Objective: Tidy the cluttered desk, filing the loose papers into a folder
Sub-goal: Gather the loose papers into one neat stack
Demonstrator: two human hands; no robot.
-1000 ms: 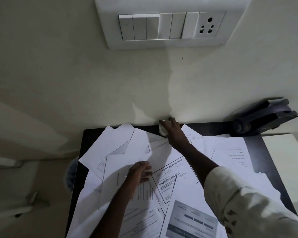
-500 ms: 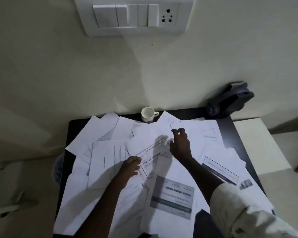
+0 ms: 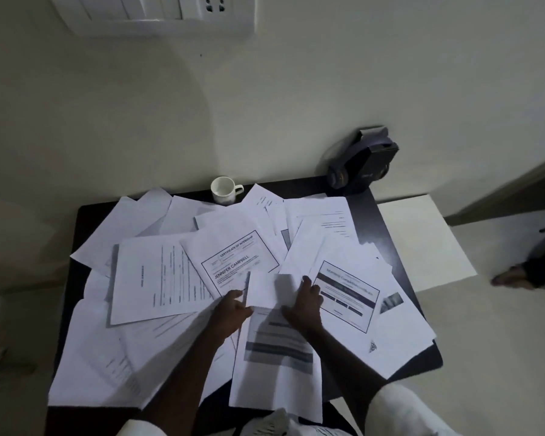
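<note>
Loose white papers [image 3: 161,278] cover the dark desk [image 3: 387,243] in overlapping layers. Among them lie an internship certificate [image 3: 239,259] in the middle and a dark-banded certificate [image 3: 346,294] to its right. A sheet with grey bands [image 3: 277,344] lies at the front centre, its top edge curled up and blurred. My left hand [image 3: 233,313] grips that sheet's left edge. My right hand [image 3: 307,303] holds its upper right part, fingers spread over the paper. No folder is in view.
A white cup [image 3: 222,190] stands at the desk's back edge against the wall. A black desk gadget [image 3: 362,165] sits at the back right corner. A pale flat surface [image 3: 422,240] adjoins the desk's right side. A person's foot [image 3: 513,278] shows on the floor at far right.
My right hand left the cup at the back and drew toward me. Both hands have come together on the grey-banded sheet, whose top edge now curls up.
</note>
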